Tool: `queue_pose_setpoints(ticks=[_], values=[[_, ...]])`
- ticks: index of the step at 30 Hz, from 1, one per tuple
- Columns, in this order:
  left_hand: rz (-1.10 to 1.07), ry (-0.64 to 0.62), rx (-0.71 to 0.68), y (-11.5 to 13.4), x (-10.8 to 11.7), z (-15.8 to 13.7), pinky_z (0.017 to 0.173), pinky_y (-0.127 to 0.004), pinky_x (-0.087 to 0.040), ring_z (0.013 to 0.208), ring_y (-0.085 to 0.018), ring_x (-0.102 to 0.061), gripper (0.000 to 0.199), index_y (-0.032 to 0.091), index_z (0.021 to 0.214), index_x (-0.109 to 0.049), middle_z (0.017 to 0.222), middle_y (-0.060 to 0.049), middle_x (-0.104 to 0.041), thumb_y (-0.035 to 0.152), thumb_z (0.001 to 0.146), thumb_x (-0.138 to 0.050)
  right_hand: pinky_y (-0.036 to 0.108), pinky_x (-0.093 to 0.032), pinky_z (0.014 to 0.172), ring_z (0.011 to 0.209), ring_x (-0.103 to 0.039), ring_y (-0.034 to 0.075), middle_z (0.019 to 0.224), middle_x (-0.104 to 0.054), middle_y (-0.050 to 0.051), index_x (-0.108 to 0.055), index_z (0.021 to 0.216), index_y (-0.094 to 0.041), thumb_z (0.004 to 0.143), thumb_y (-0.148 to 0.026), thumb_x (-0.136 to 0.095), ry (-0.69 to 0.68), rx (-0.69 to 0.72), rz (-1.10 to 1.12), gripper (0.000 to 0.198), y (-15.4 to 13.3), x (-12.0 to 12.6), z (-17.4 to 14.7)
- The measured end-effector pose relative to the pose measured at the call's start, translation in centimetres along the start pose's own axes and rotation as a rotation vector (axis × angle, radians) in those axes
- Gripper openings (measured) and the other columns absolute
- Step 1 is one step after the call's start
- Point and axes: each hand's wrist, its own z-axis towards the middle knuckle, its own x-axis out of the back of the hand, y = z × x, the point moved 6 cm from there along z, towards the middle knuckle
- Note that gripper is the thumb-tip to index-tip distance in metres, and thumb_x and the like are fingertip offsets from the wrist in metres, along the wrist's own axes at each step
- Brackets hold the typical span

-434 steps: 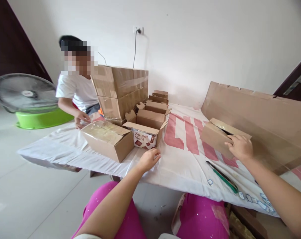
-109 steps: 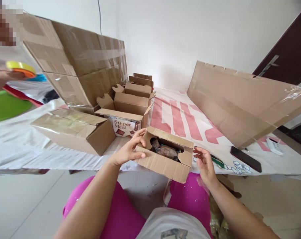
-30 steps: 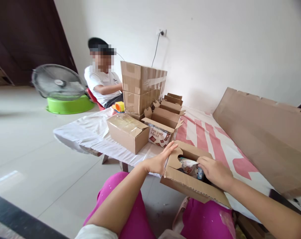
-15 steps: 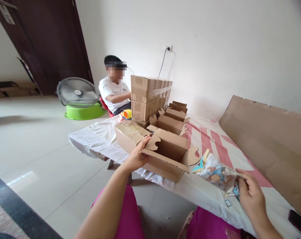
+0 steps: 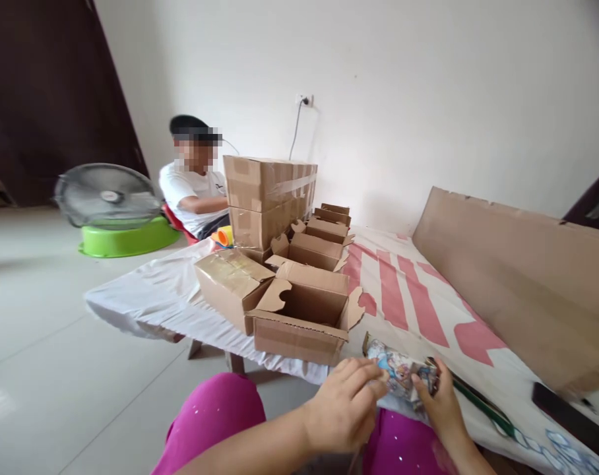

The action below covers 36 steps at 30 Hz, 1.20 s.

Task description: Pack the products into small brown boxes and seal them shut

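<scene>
A small printed packet [image 5: 397, 371], colourful with blue and brown pictures and a plastic-like surface, is just above the near edge of the cloth-covered table. My right hand [image 5: 444, 404] grips its right end, thumb on the near face. At its left end my left hand [image 5: 347, 401] is closed, fingertips bunched against the packet; the exact grip is partly hidden. Just beyond my left hand stands an open cardboard box [image 5: 299, 340], its flaps spread. Touching that box's left side is a taped-shut box [image 5: 233, 284].
More open boxes [image 5: 315, 252] form a row going back, beside a stack of taped cartons [image 5: 264, 194]. A person [image 5: 193, 188] sits behind the stack. A large cardboard sheet [image 5: 517, 264] leans at the right; a dark phone-like object [image 5: 571, 419] lies before it. A fan [image 5: 109, 196] is left.
My left hand has let go of the open box's left flap and moved right to the packet. My right hand has brought the packet nearer to me. The view has shifted right.
</scene>
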Motion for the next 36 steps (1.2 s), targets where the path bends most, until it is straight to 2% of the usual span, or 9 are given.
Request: queue_pose_setpoints(ticks=[3,6,10,14,20,24,28,32,36], values=[[-0.045,-0.095,0.408,-2.5,-4.7,0.6,0.113,-0.058,-0.027,0.145,-0.037,-0.018,0.071,0.015,0.144,-0.031,0.158,-0.018,-0.02,0.022,0.076,-0.052,0.043,-0.048,0.094,0.116,-0.058,0.033,0.123,-0.06,0.016,-0.04,0.131,-0.018,0.07,-0.066,-0.06,-0.029,-0.023,0.014,0.08,0.3,-0.2,-1.3],[-0.119,-0.146,0.636,-4.4,-8.2,-0.4,0.116,-0.056,-0.024,0.145,-0.037,-0.02,0.081,0.01,0.148,-0.024,0.156,-0.021,-0.023,0.026,0.075,-0.055,0.042,-0.052,0.089,0.107,-0.063,0.032,0.11,-0.067,0.011,-0.051,0.116,-0.022,0.071,-0.063,-0.061,-0.062,0.007,0.001,0.062,0.7,-0.3,-2.7],[-0.202,-0.074,0.543,-4.5,-9.3,1.3,0.117,-0.05,-0.027,0.142,-0.032,-0.03,0.078,0.009,0.15,-0.019,0.152,-0.022,-0.032,0.025,0.08,-0.05,0.041,-0.053,0.086,0.101,-0.066,0.03,0.108,-0.068,0.012,-0.052,0.112,-0.021,0.077,-0.057,-0.056,-0.004,0.044,0.048,0.051,-1.2,1.5,-1.9],[-0.222,0.207,0.371,-4.4,-6.0,10.0,0.117,-0.052,-0.024,0.142,-0.031,-0.03,0.071,0.011,0.149,-0.018,0.151,-0.021,-0.033,0.025,0.085,-0.045,0.039,-0.053,0.084,0.097,-0.065,0.027,0.105,-0.067,0.011,-0.05,0.111,-0.018,0.079,-0.052,-0.056,0.097,0.105,0.143,0.047,-7.7,5.4,4.9],[-0.333,0.296,0.552,-5.2,-5.2,19.9,0.118,-0.05,-0.022,0.145,-0.033,-0.021,0.088,0.005,0.149,-0.007,0.154,-0.025,-0.023,0.019,0.076,-0.055,0.034,-0.057,0.071,0.097,-0.065,0.023,0.116,-0.063,0.009,-0.045,0.12,-0.021,0.074,-0.043,-0.058,0.033,-0.047,0.483,0.052,-13.1,6.3,14.7],[-0.281,0.199,0.522,-3.4,-8.2,12.5,0.12,-0.05,-0.017,0.148,-0.031,-0.011,0.092,0.008,0.15,-0.004,0.158,-0.022,-0.013,0.021,0.075,-0.056,0.036,-0.057,0.065,0.088,-0.069,0.026,0.101,-0.068,0.01,-0.048,0.111,-0.019,0.072,-0.045,-0.057,0.001,-0.124,0.558,0.047,-9.5,2.6,11.2],[-0.21,0.125,0.536,-3.6,-8.8,0.3,0.118,-0.053,-0.024,0.144,-0.031,-0.025,0.074,0.022,0.145,-0.027,0.153,-0.014,-0.032,0.023,0.076,-0.053,0.039,-0.057,0.068,0.087,-0.07,0.028,0.098,-0.071,0.008,-0.048,0.109,-0.022,0.073,-0.053,-0.057,-0.122,-0.271,0.679,0.049,-3.8,-3.3,4.9],[-0.109,0.364,0.724,-6.7,-3.4,-7.8,0.102,-0.054,-0.045,0.119,-0.031,-0.055,0.044,0.026,0.125,-0.044,0.122,-0.011,-0.057,0.036,0.082,-0.051,0.041,-0.051,0.089,0.1,-0.066,0.028,0.103,-0.071,0.008,-0.056,0.108,-0.021,0.076,-0.058,-0.056,-0.106,-0.084,0.488,0.048,-2.2,-6.0,2.3],[0.041,0.738,0.958,-10.0,2.9,-10.1,0.082,-0.048,-0.056,0.094,-0.027,-0.063,0.075,0.018,0.134,-0.031,0.114,-0.011,-0.051,0.052,0.074,-0.062,0.038,-0.05,0.087,0.098,-0.065,0.028,0.101,-0.071,0.009,-0.06,0.107,-0.019,0.075,-0.061,-0.058,-0.152,-0.03,0.426,0.053,-1.9,-7.0,2.3]])
